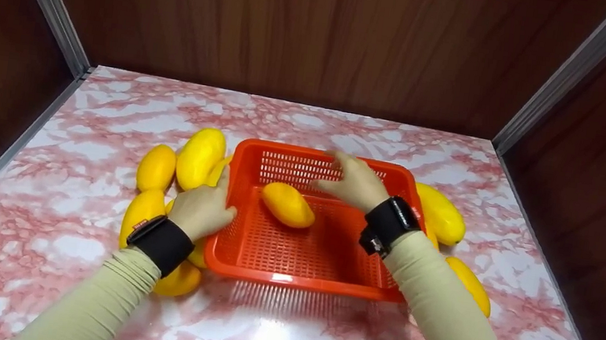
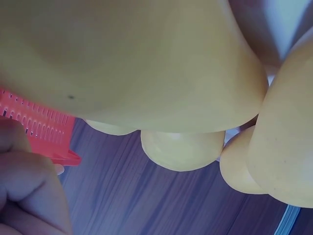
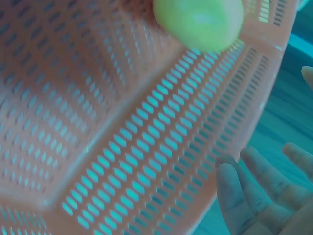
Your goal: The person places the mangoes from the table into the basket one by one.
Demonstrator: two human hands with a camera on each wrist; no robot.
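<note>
An orange-red plastic basket (image 1: 288, 279) with slotted walls stands on the table, and one yellow mango (image 1: 288, 205) lies inside it. My left hand (image 1: 201, 209) holds the basket's left rim, thumb on the inner side and fingers outside. In the left wrist view its curled fingers (image 2: 29, 186) show beside the basket's wall (image 2: 39, 127). Over the basket's far right part, my right hand (image 1: 357, 183) reaches with fingers spread and nothing held. The right wrist view shows those fingers (image 3: 269, 191) by the rim, apart from the mango (image 3: 200, 22).
Several yellow mangoes (image 1: 199, 159) crowd the basket's left side, partly under my left hand and wrist. More mangoes (image 1: 440, 214) lie along the right side, near my right forearm. Brown wood-grain panels (image 1: 309, 30) enclose the pink-and-white marbled table (image 1: 72, 186) at the back and sides.
</note>
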